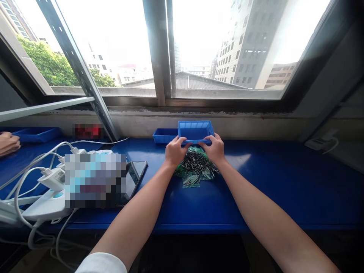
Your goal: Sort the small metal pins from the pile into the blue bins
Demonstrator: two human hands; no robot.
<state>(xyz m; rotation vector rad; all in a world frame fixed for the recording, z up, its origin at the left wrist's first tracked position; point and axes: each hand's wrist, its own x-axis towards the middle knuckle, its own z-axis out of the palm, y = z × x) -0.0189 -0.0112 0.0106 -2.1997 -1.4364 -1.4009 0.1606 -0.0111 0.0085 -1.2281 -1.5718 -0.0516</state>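
Observation:
Both my hands hold a blue plastic bin [196, 131] by its near corners, tilted so its inside faces me; no contents show in it. My left hand [174, 151] grips the left corner with the thumb along the near rim. On the right corner, my right hand [215, 151] is closed the same way. Just below the bin lies a heap of small dark metal screws or pins [197, 163] on green-tinted clear plastic bags [191, 180]. A second blue bin [165, 135] stands behind, to the left of the held one.
On the blue table [278, 182], a phone [136, 172] lies left of my forearm. Beyond it sit a white power strip [47, 206] with plugged chargers and loose cables. At far left, another person's hand [8, 144] is near a blue tray [40, 134]. A metal post [82, 72] rises before the window.

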